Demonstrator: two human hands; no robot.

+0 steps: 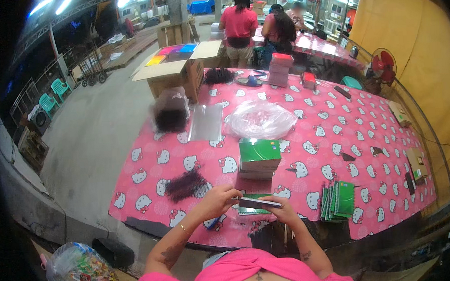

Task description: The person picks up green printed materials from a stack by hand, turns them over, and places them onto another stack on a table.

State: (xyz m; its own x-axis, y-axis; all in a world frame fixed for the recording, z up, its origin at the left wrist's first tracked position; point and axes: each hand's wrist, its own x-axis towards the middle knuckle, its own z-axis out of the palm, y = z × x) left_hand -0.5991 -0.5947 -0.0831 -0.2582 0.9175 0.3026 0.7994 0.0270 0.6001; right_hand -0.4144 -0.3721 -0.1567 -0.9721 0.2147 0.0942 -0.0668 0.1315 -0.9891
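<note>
Over the near edge of the table, my left hand (221,199) and my right hand (283,207) grip a thin notebook (259,204) by opposite ends, its dark edge turned up toward me. Right behind it lies a green-covered notebook (245,210), partly hidden. A tall stack of green-covered notebooks (260,154) stands just beyond my hands. To the right, several green spiral-bound notebooks (338,199) lie in an overlapping pile. Left of my hands is a heap of black binding coils (185,185). Something blue (215,223) lies close to my left wrist.
A pink patterned cloth (306,146) covers the table. Clear plastic wrap (261,119), a clear sheet (206,122), a bag of dark coils (170,113) and an open carton (176,74) stand farther back. Beyond are red-topped stacks (281,69), a fan (383,66) and several people (239,25).
</note>
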